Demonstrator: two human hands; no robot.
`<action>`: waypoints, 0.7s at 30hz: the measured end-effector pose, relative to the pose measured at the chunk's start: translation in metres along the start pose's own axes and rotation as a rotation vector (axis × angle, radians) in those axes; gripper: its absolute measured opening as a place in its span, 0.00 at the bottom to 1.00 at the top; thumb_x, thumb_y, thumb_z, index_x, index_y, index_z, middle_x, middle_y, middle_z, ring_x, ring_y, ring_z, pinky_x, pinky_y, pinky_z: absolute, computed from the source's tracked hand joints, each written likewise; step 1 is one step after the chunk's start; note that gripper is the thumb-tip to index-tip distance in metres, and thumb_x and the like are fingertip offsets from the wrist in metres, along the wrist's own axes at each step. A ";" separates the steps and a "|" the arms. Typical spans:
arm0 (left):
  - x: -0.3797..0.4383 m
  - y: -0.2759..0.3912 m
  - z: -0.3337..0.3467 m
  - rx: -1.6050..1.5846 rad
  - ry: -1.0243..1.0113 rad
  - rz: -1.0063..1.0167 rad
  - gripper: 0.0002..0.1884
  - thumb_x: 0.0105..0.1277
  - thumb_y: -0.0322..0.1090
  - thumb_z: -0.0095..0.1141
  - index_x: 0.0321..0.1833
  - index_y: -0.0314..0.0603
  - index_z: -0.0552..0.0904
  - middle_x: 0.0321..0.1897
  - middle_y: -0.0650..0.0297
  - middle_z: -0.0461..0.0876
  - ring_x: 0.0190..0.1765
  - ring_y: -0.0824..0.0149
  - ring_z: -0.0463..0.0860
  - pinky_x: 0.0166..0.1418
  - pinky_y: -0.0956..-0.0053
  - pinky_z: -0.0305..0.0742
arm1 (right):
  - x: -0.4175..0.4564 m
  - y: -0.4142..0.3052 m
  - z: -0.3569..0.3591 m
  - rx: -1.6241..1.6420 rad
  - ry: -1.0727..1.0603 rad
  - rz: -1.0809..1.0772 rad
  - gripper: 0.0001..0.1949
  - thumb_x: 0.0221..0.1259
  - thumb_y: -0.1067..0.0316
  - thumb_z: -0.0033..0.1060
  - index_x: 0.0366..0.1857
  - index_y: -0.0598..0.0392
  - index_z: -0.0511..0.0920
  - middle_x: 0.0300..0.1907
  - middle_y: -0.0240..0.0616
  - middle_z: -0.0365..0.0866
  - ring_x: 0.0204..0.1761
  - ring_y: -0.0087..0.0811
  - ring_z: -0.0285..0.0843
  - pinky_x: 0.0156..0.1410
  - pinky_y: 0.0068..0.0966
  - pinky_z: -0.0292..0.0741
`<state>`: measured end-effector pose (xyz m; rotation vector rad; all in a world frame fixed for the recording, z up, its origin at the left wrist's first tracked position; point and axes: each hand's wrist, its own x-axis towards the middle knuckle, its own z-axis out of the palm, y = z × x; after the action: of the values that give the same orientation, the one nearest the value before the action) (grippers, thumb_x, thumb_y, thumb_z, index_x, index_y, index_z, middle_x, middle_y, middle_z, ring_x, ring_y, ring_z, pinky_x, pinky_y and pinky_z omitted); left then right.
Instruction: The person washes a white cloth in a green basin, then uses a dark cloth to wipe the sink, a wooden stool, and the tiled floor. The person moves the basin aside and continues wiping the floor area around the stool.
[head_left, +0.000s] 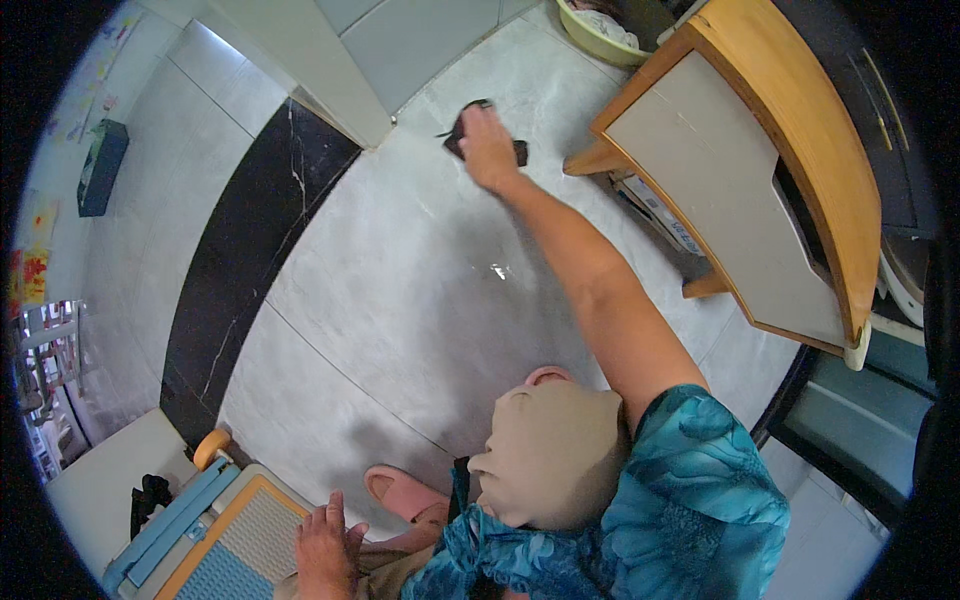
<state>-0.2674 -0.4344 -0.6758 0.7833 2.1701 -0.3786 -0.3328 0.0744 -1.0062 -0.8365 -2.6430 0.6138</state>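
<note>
My right hand (487, 146) is stretched far forward over the pale tiled floor (360, 300), pressed down on a dark cloth-like item (523, 153) whose edges show around the palm and fingers. The cloth lies between the foot of a door frame and a wooden cabinet leg. My left hand (328, 544) holds nothing, its fingers apart, beside a blue and white folding item with an orange-edged textured panel (255, 544). A pink slipper (405, 493) is on my foot.
A wooden cabinet (712, 180) stands at the right on short legs, with a box (660, 214) beneath. A green basin (600, 37) sits at the top. A black stone threshold (255, 240) crosses the left, with a dark box (103, 169) beyond. A white door frame (322, 67) stands near the cloth.
</note>
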 end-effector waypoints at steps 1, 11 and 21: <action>0.000 -0.001 0.002 -0.017 0.000 0.015 0.32 0.64 0.45 0.62 0.69 0.41 0.71 0.48 0.50 0.80 0.51 0.45 0.79 0.55 0.54 0.72 | -0.018 -0.006 0.008 0.017 0.061 -0.108 0.27 0.60 0.65 0.62 0.63 0.60 0.68 0.65 0.49 0.69 0.73 0.50 0.59 0.72 0.44 0.62; 0.022 0.003 -0.019 -0.066 0.038 0.044 0.28 0.68 0.36 0.60 0.70 0.37 0.70 0.54 0.41 0.79 0.56 0.40 0.77 0.61 0.53 0.71 | -0.264 0.027 -0.084 0.116 0.009 -0.047 0.19 0.57 0.78 0.59 0.55 0.54 0.76 0.58 0.43 0.76 0.62 0.50 0.69 0.68 0.43 0.66; 0.042 0.000 -0.010 -0.002 -0.073 0.116 0.28 0.68 0.37 0.60 0.69 0.37 0.70 0.53 0.40 0.78 0.55 0.39 0.77 0.59 0.51 0.72 | -0.462 0.048 -0.174 -0.097 -0.101 0.528 0.28 0.56 0.73 0.63 0.63 0.62 0.67 0.68 0.53 0.66 0.70 0.55 0.61 0.74 0.44 0.62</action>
<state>-0.2945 -0.4117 -0.7010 0.8765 2.0458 -0.3402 0.1219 -0.1144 -0.9496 -1.5938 -2.5533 0.6642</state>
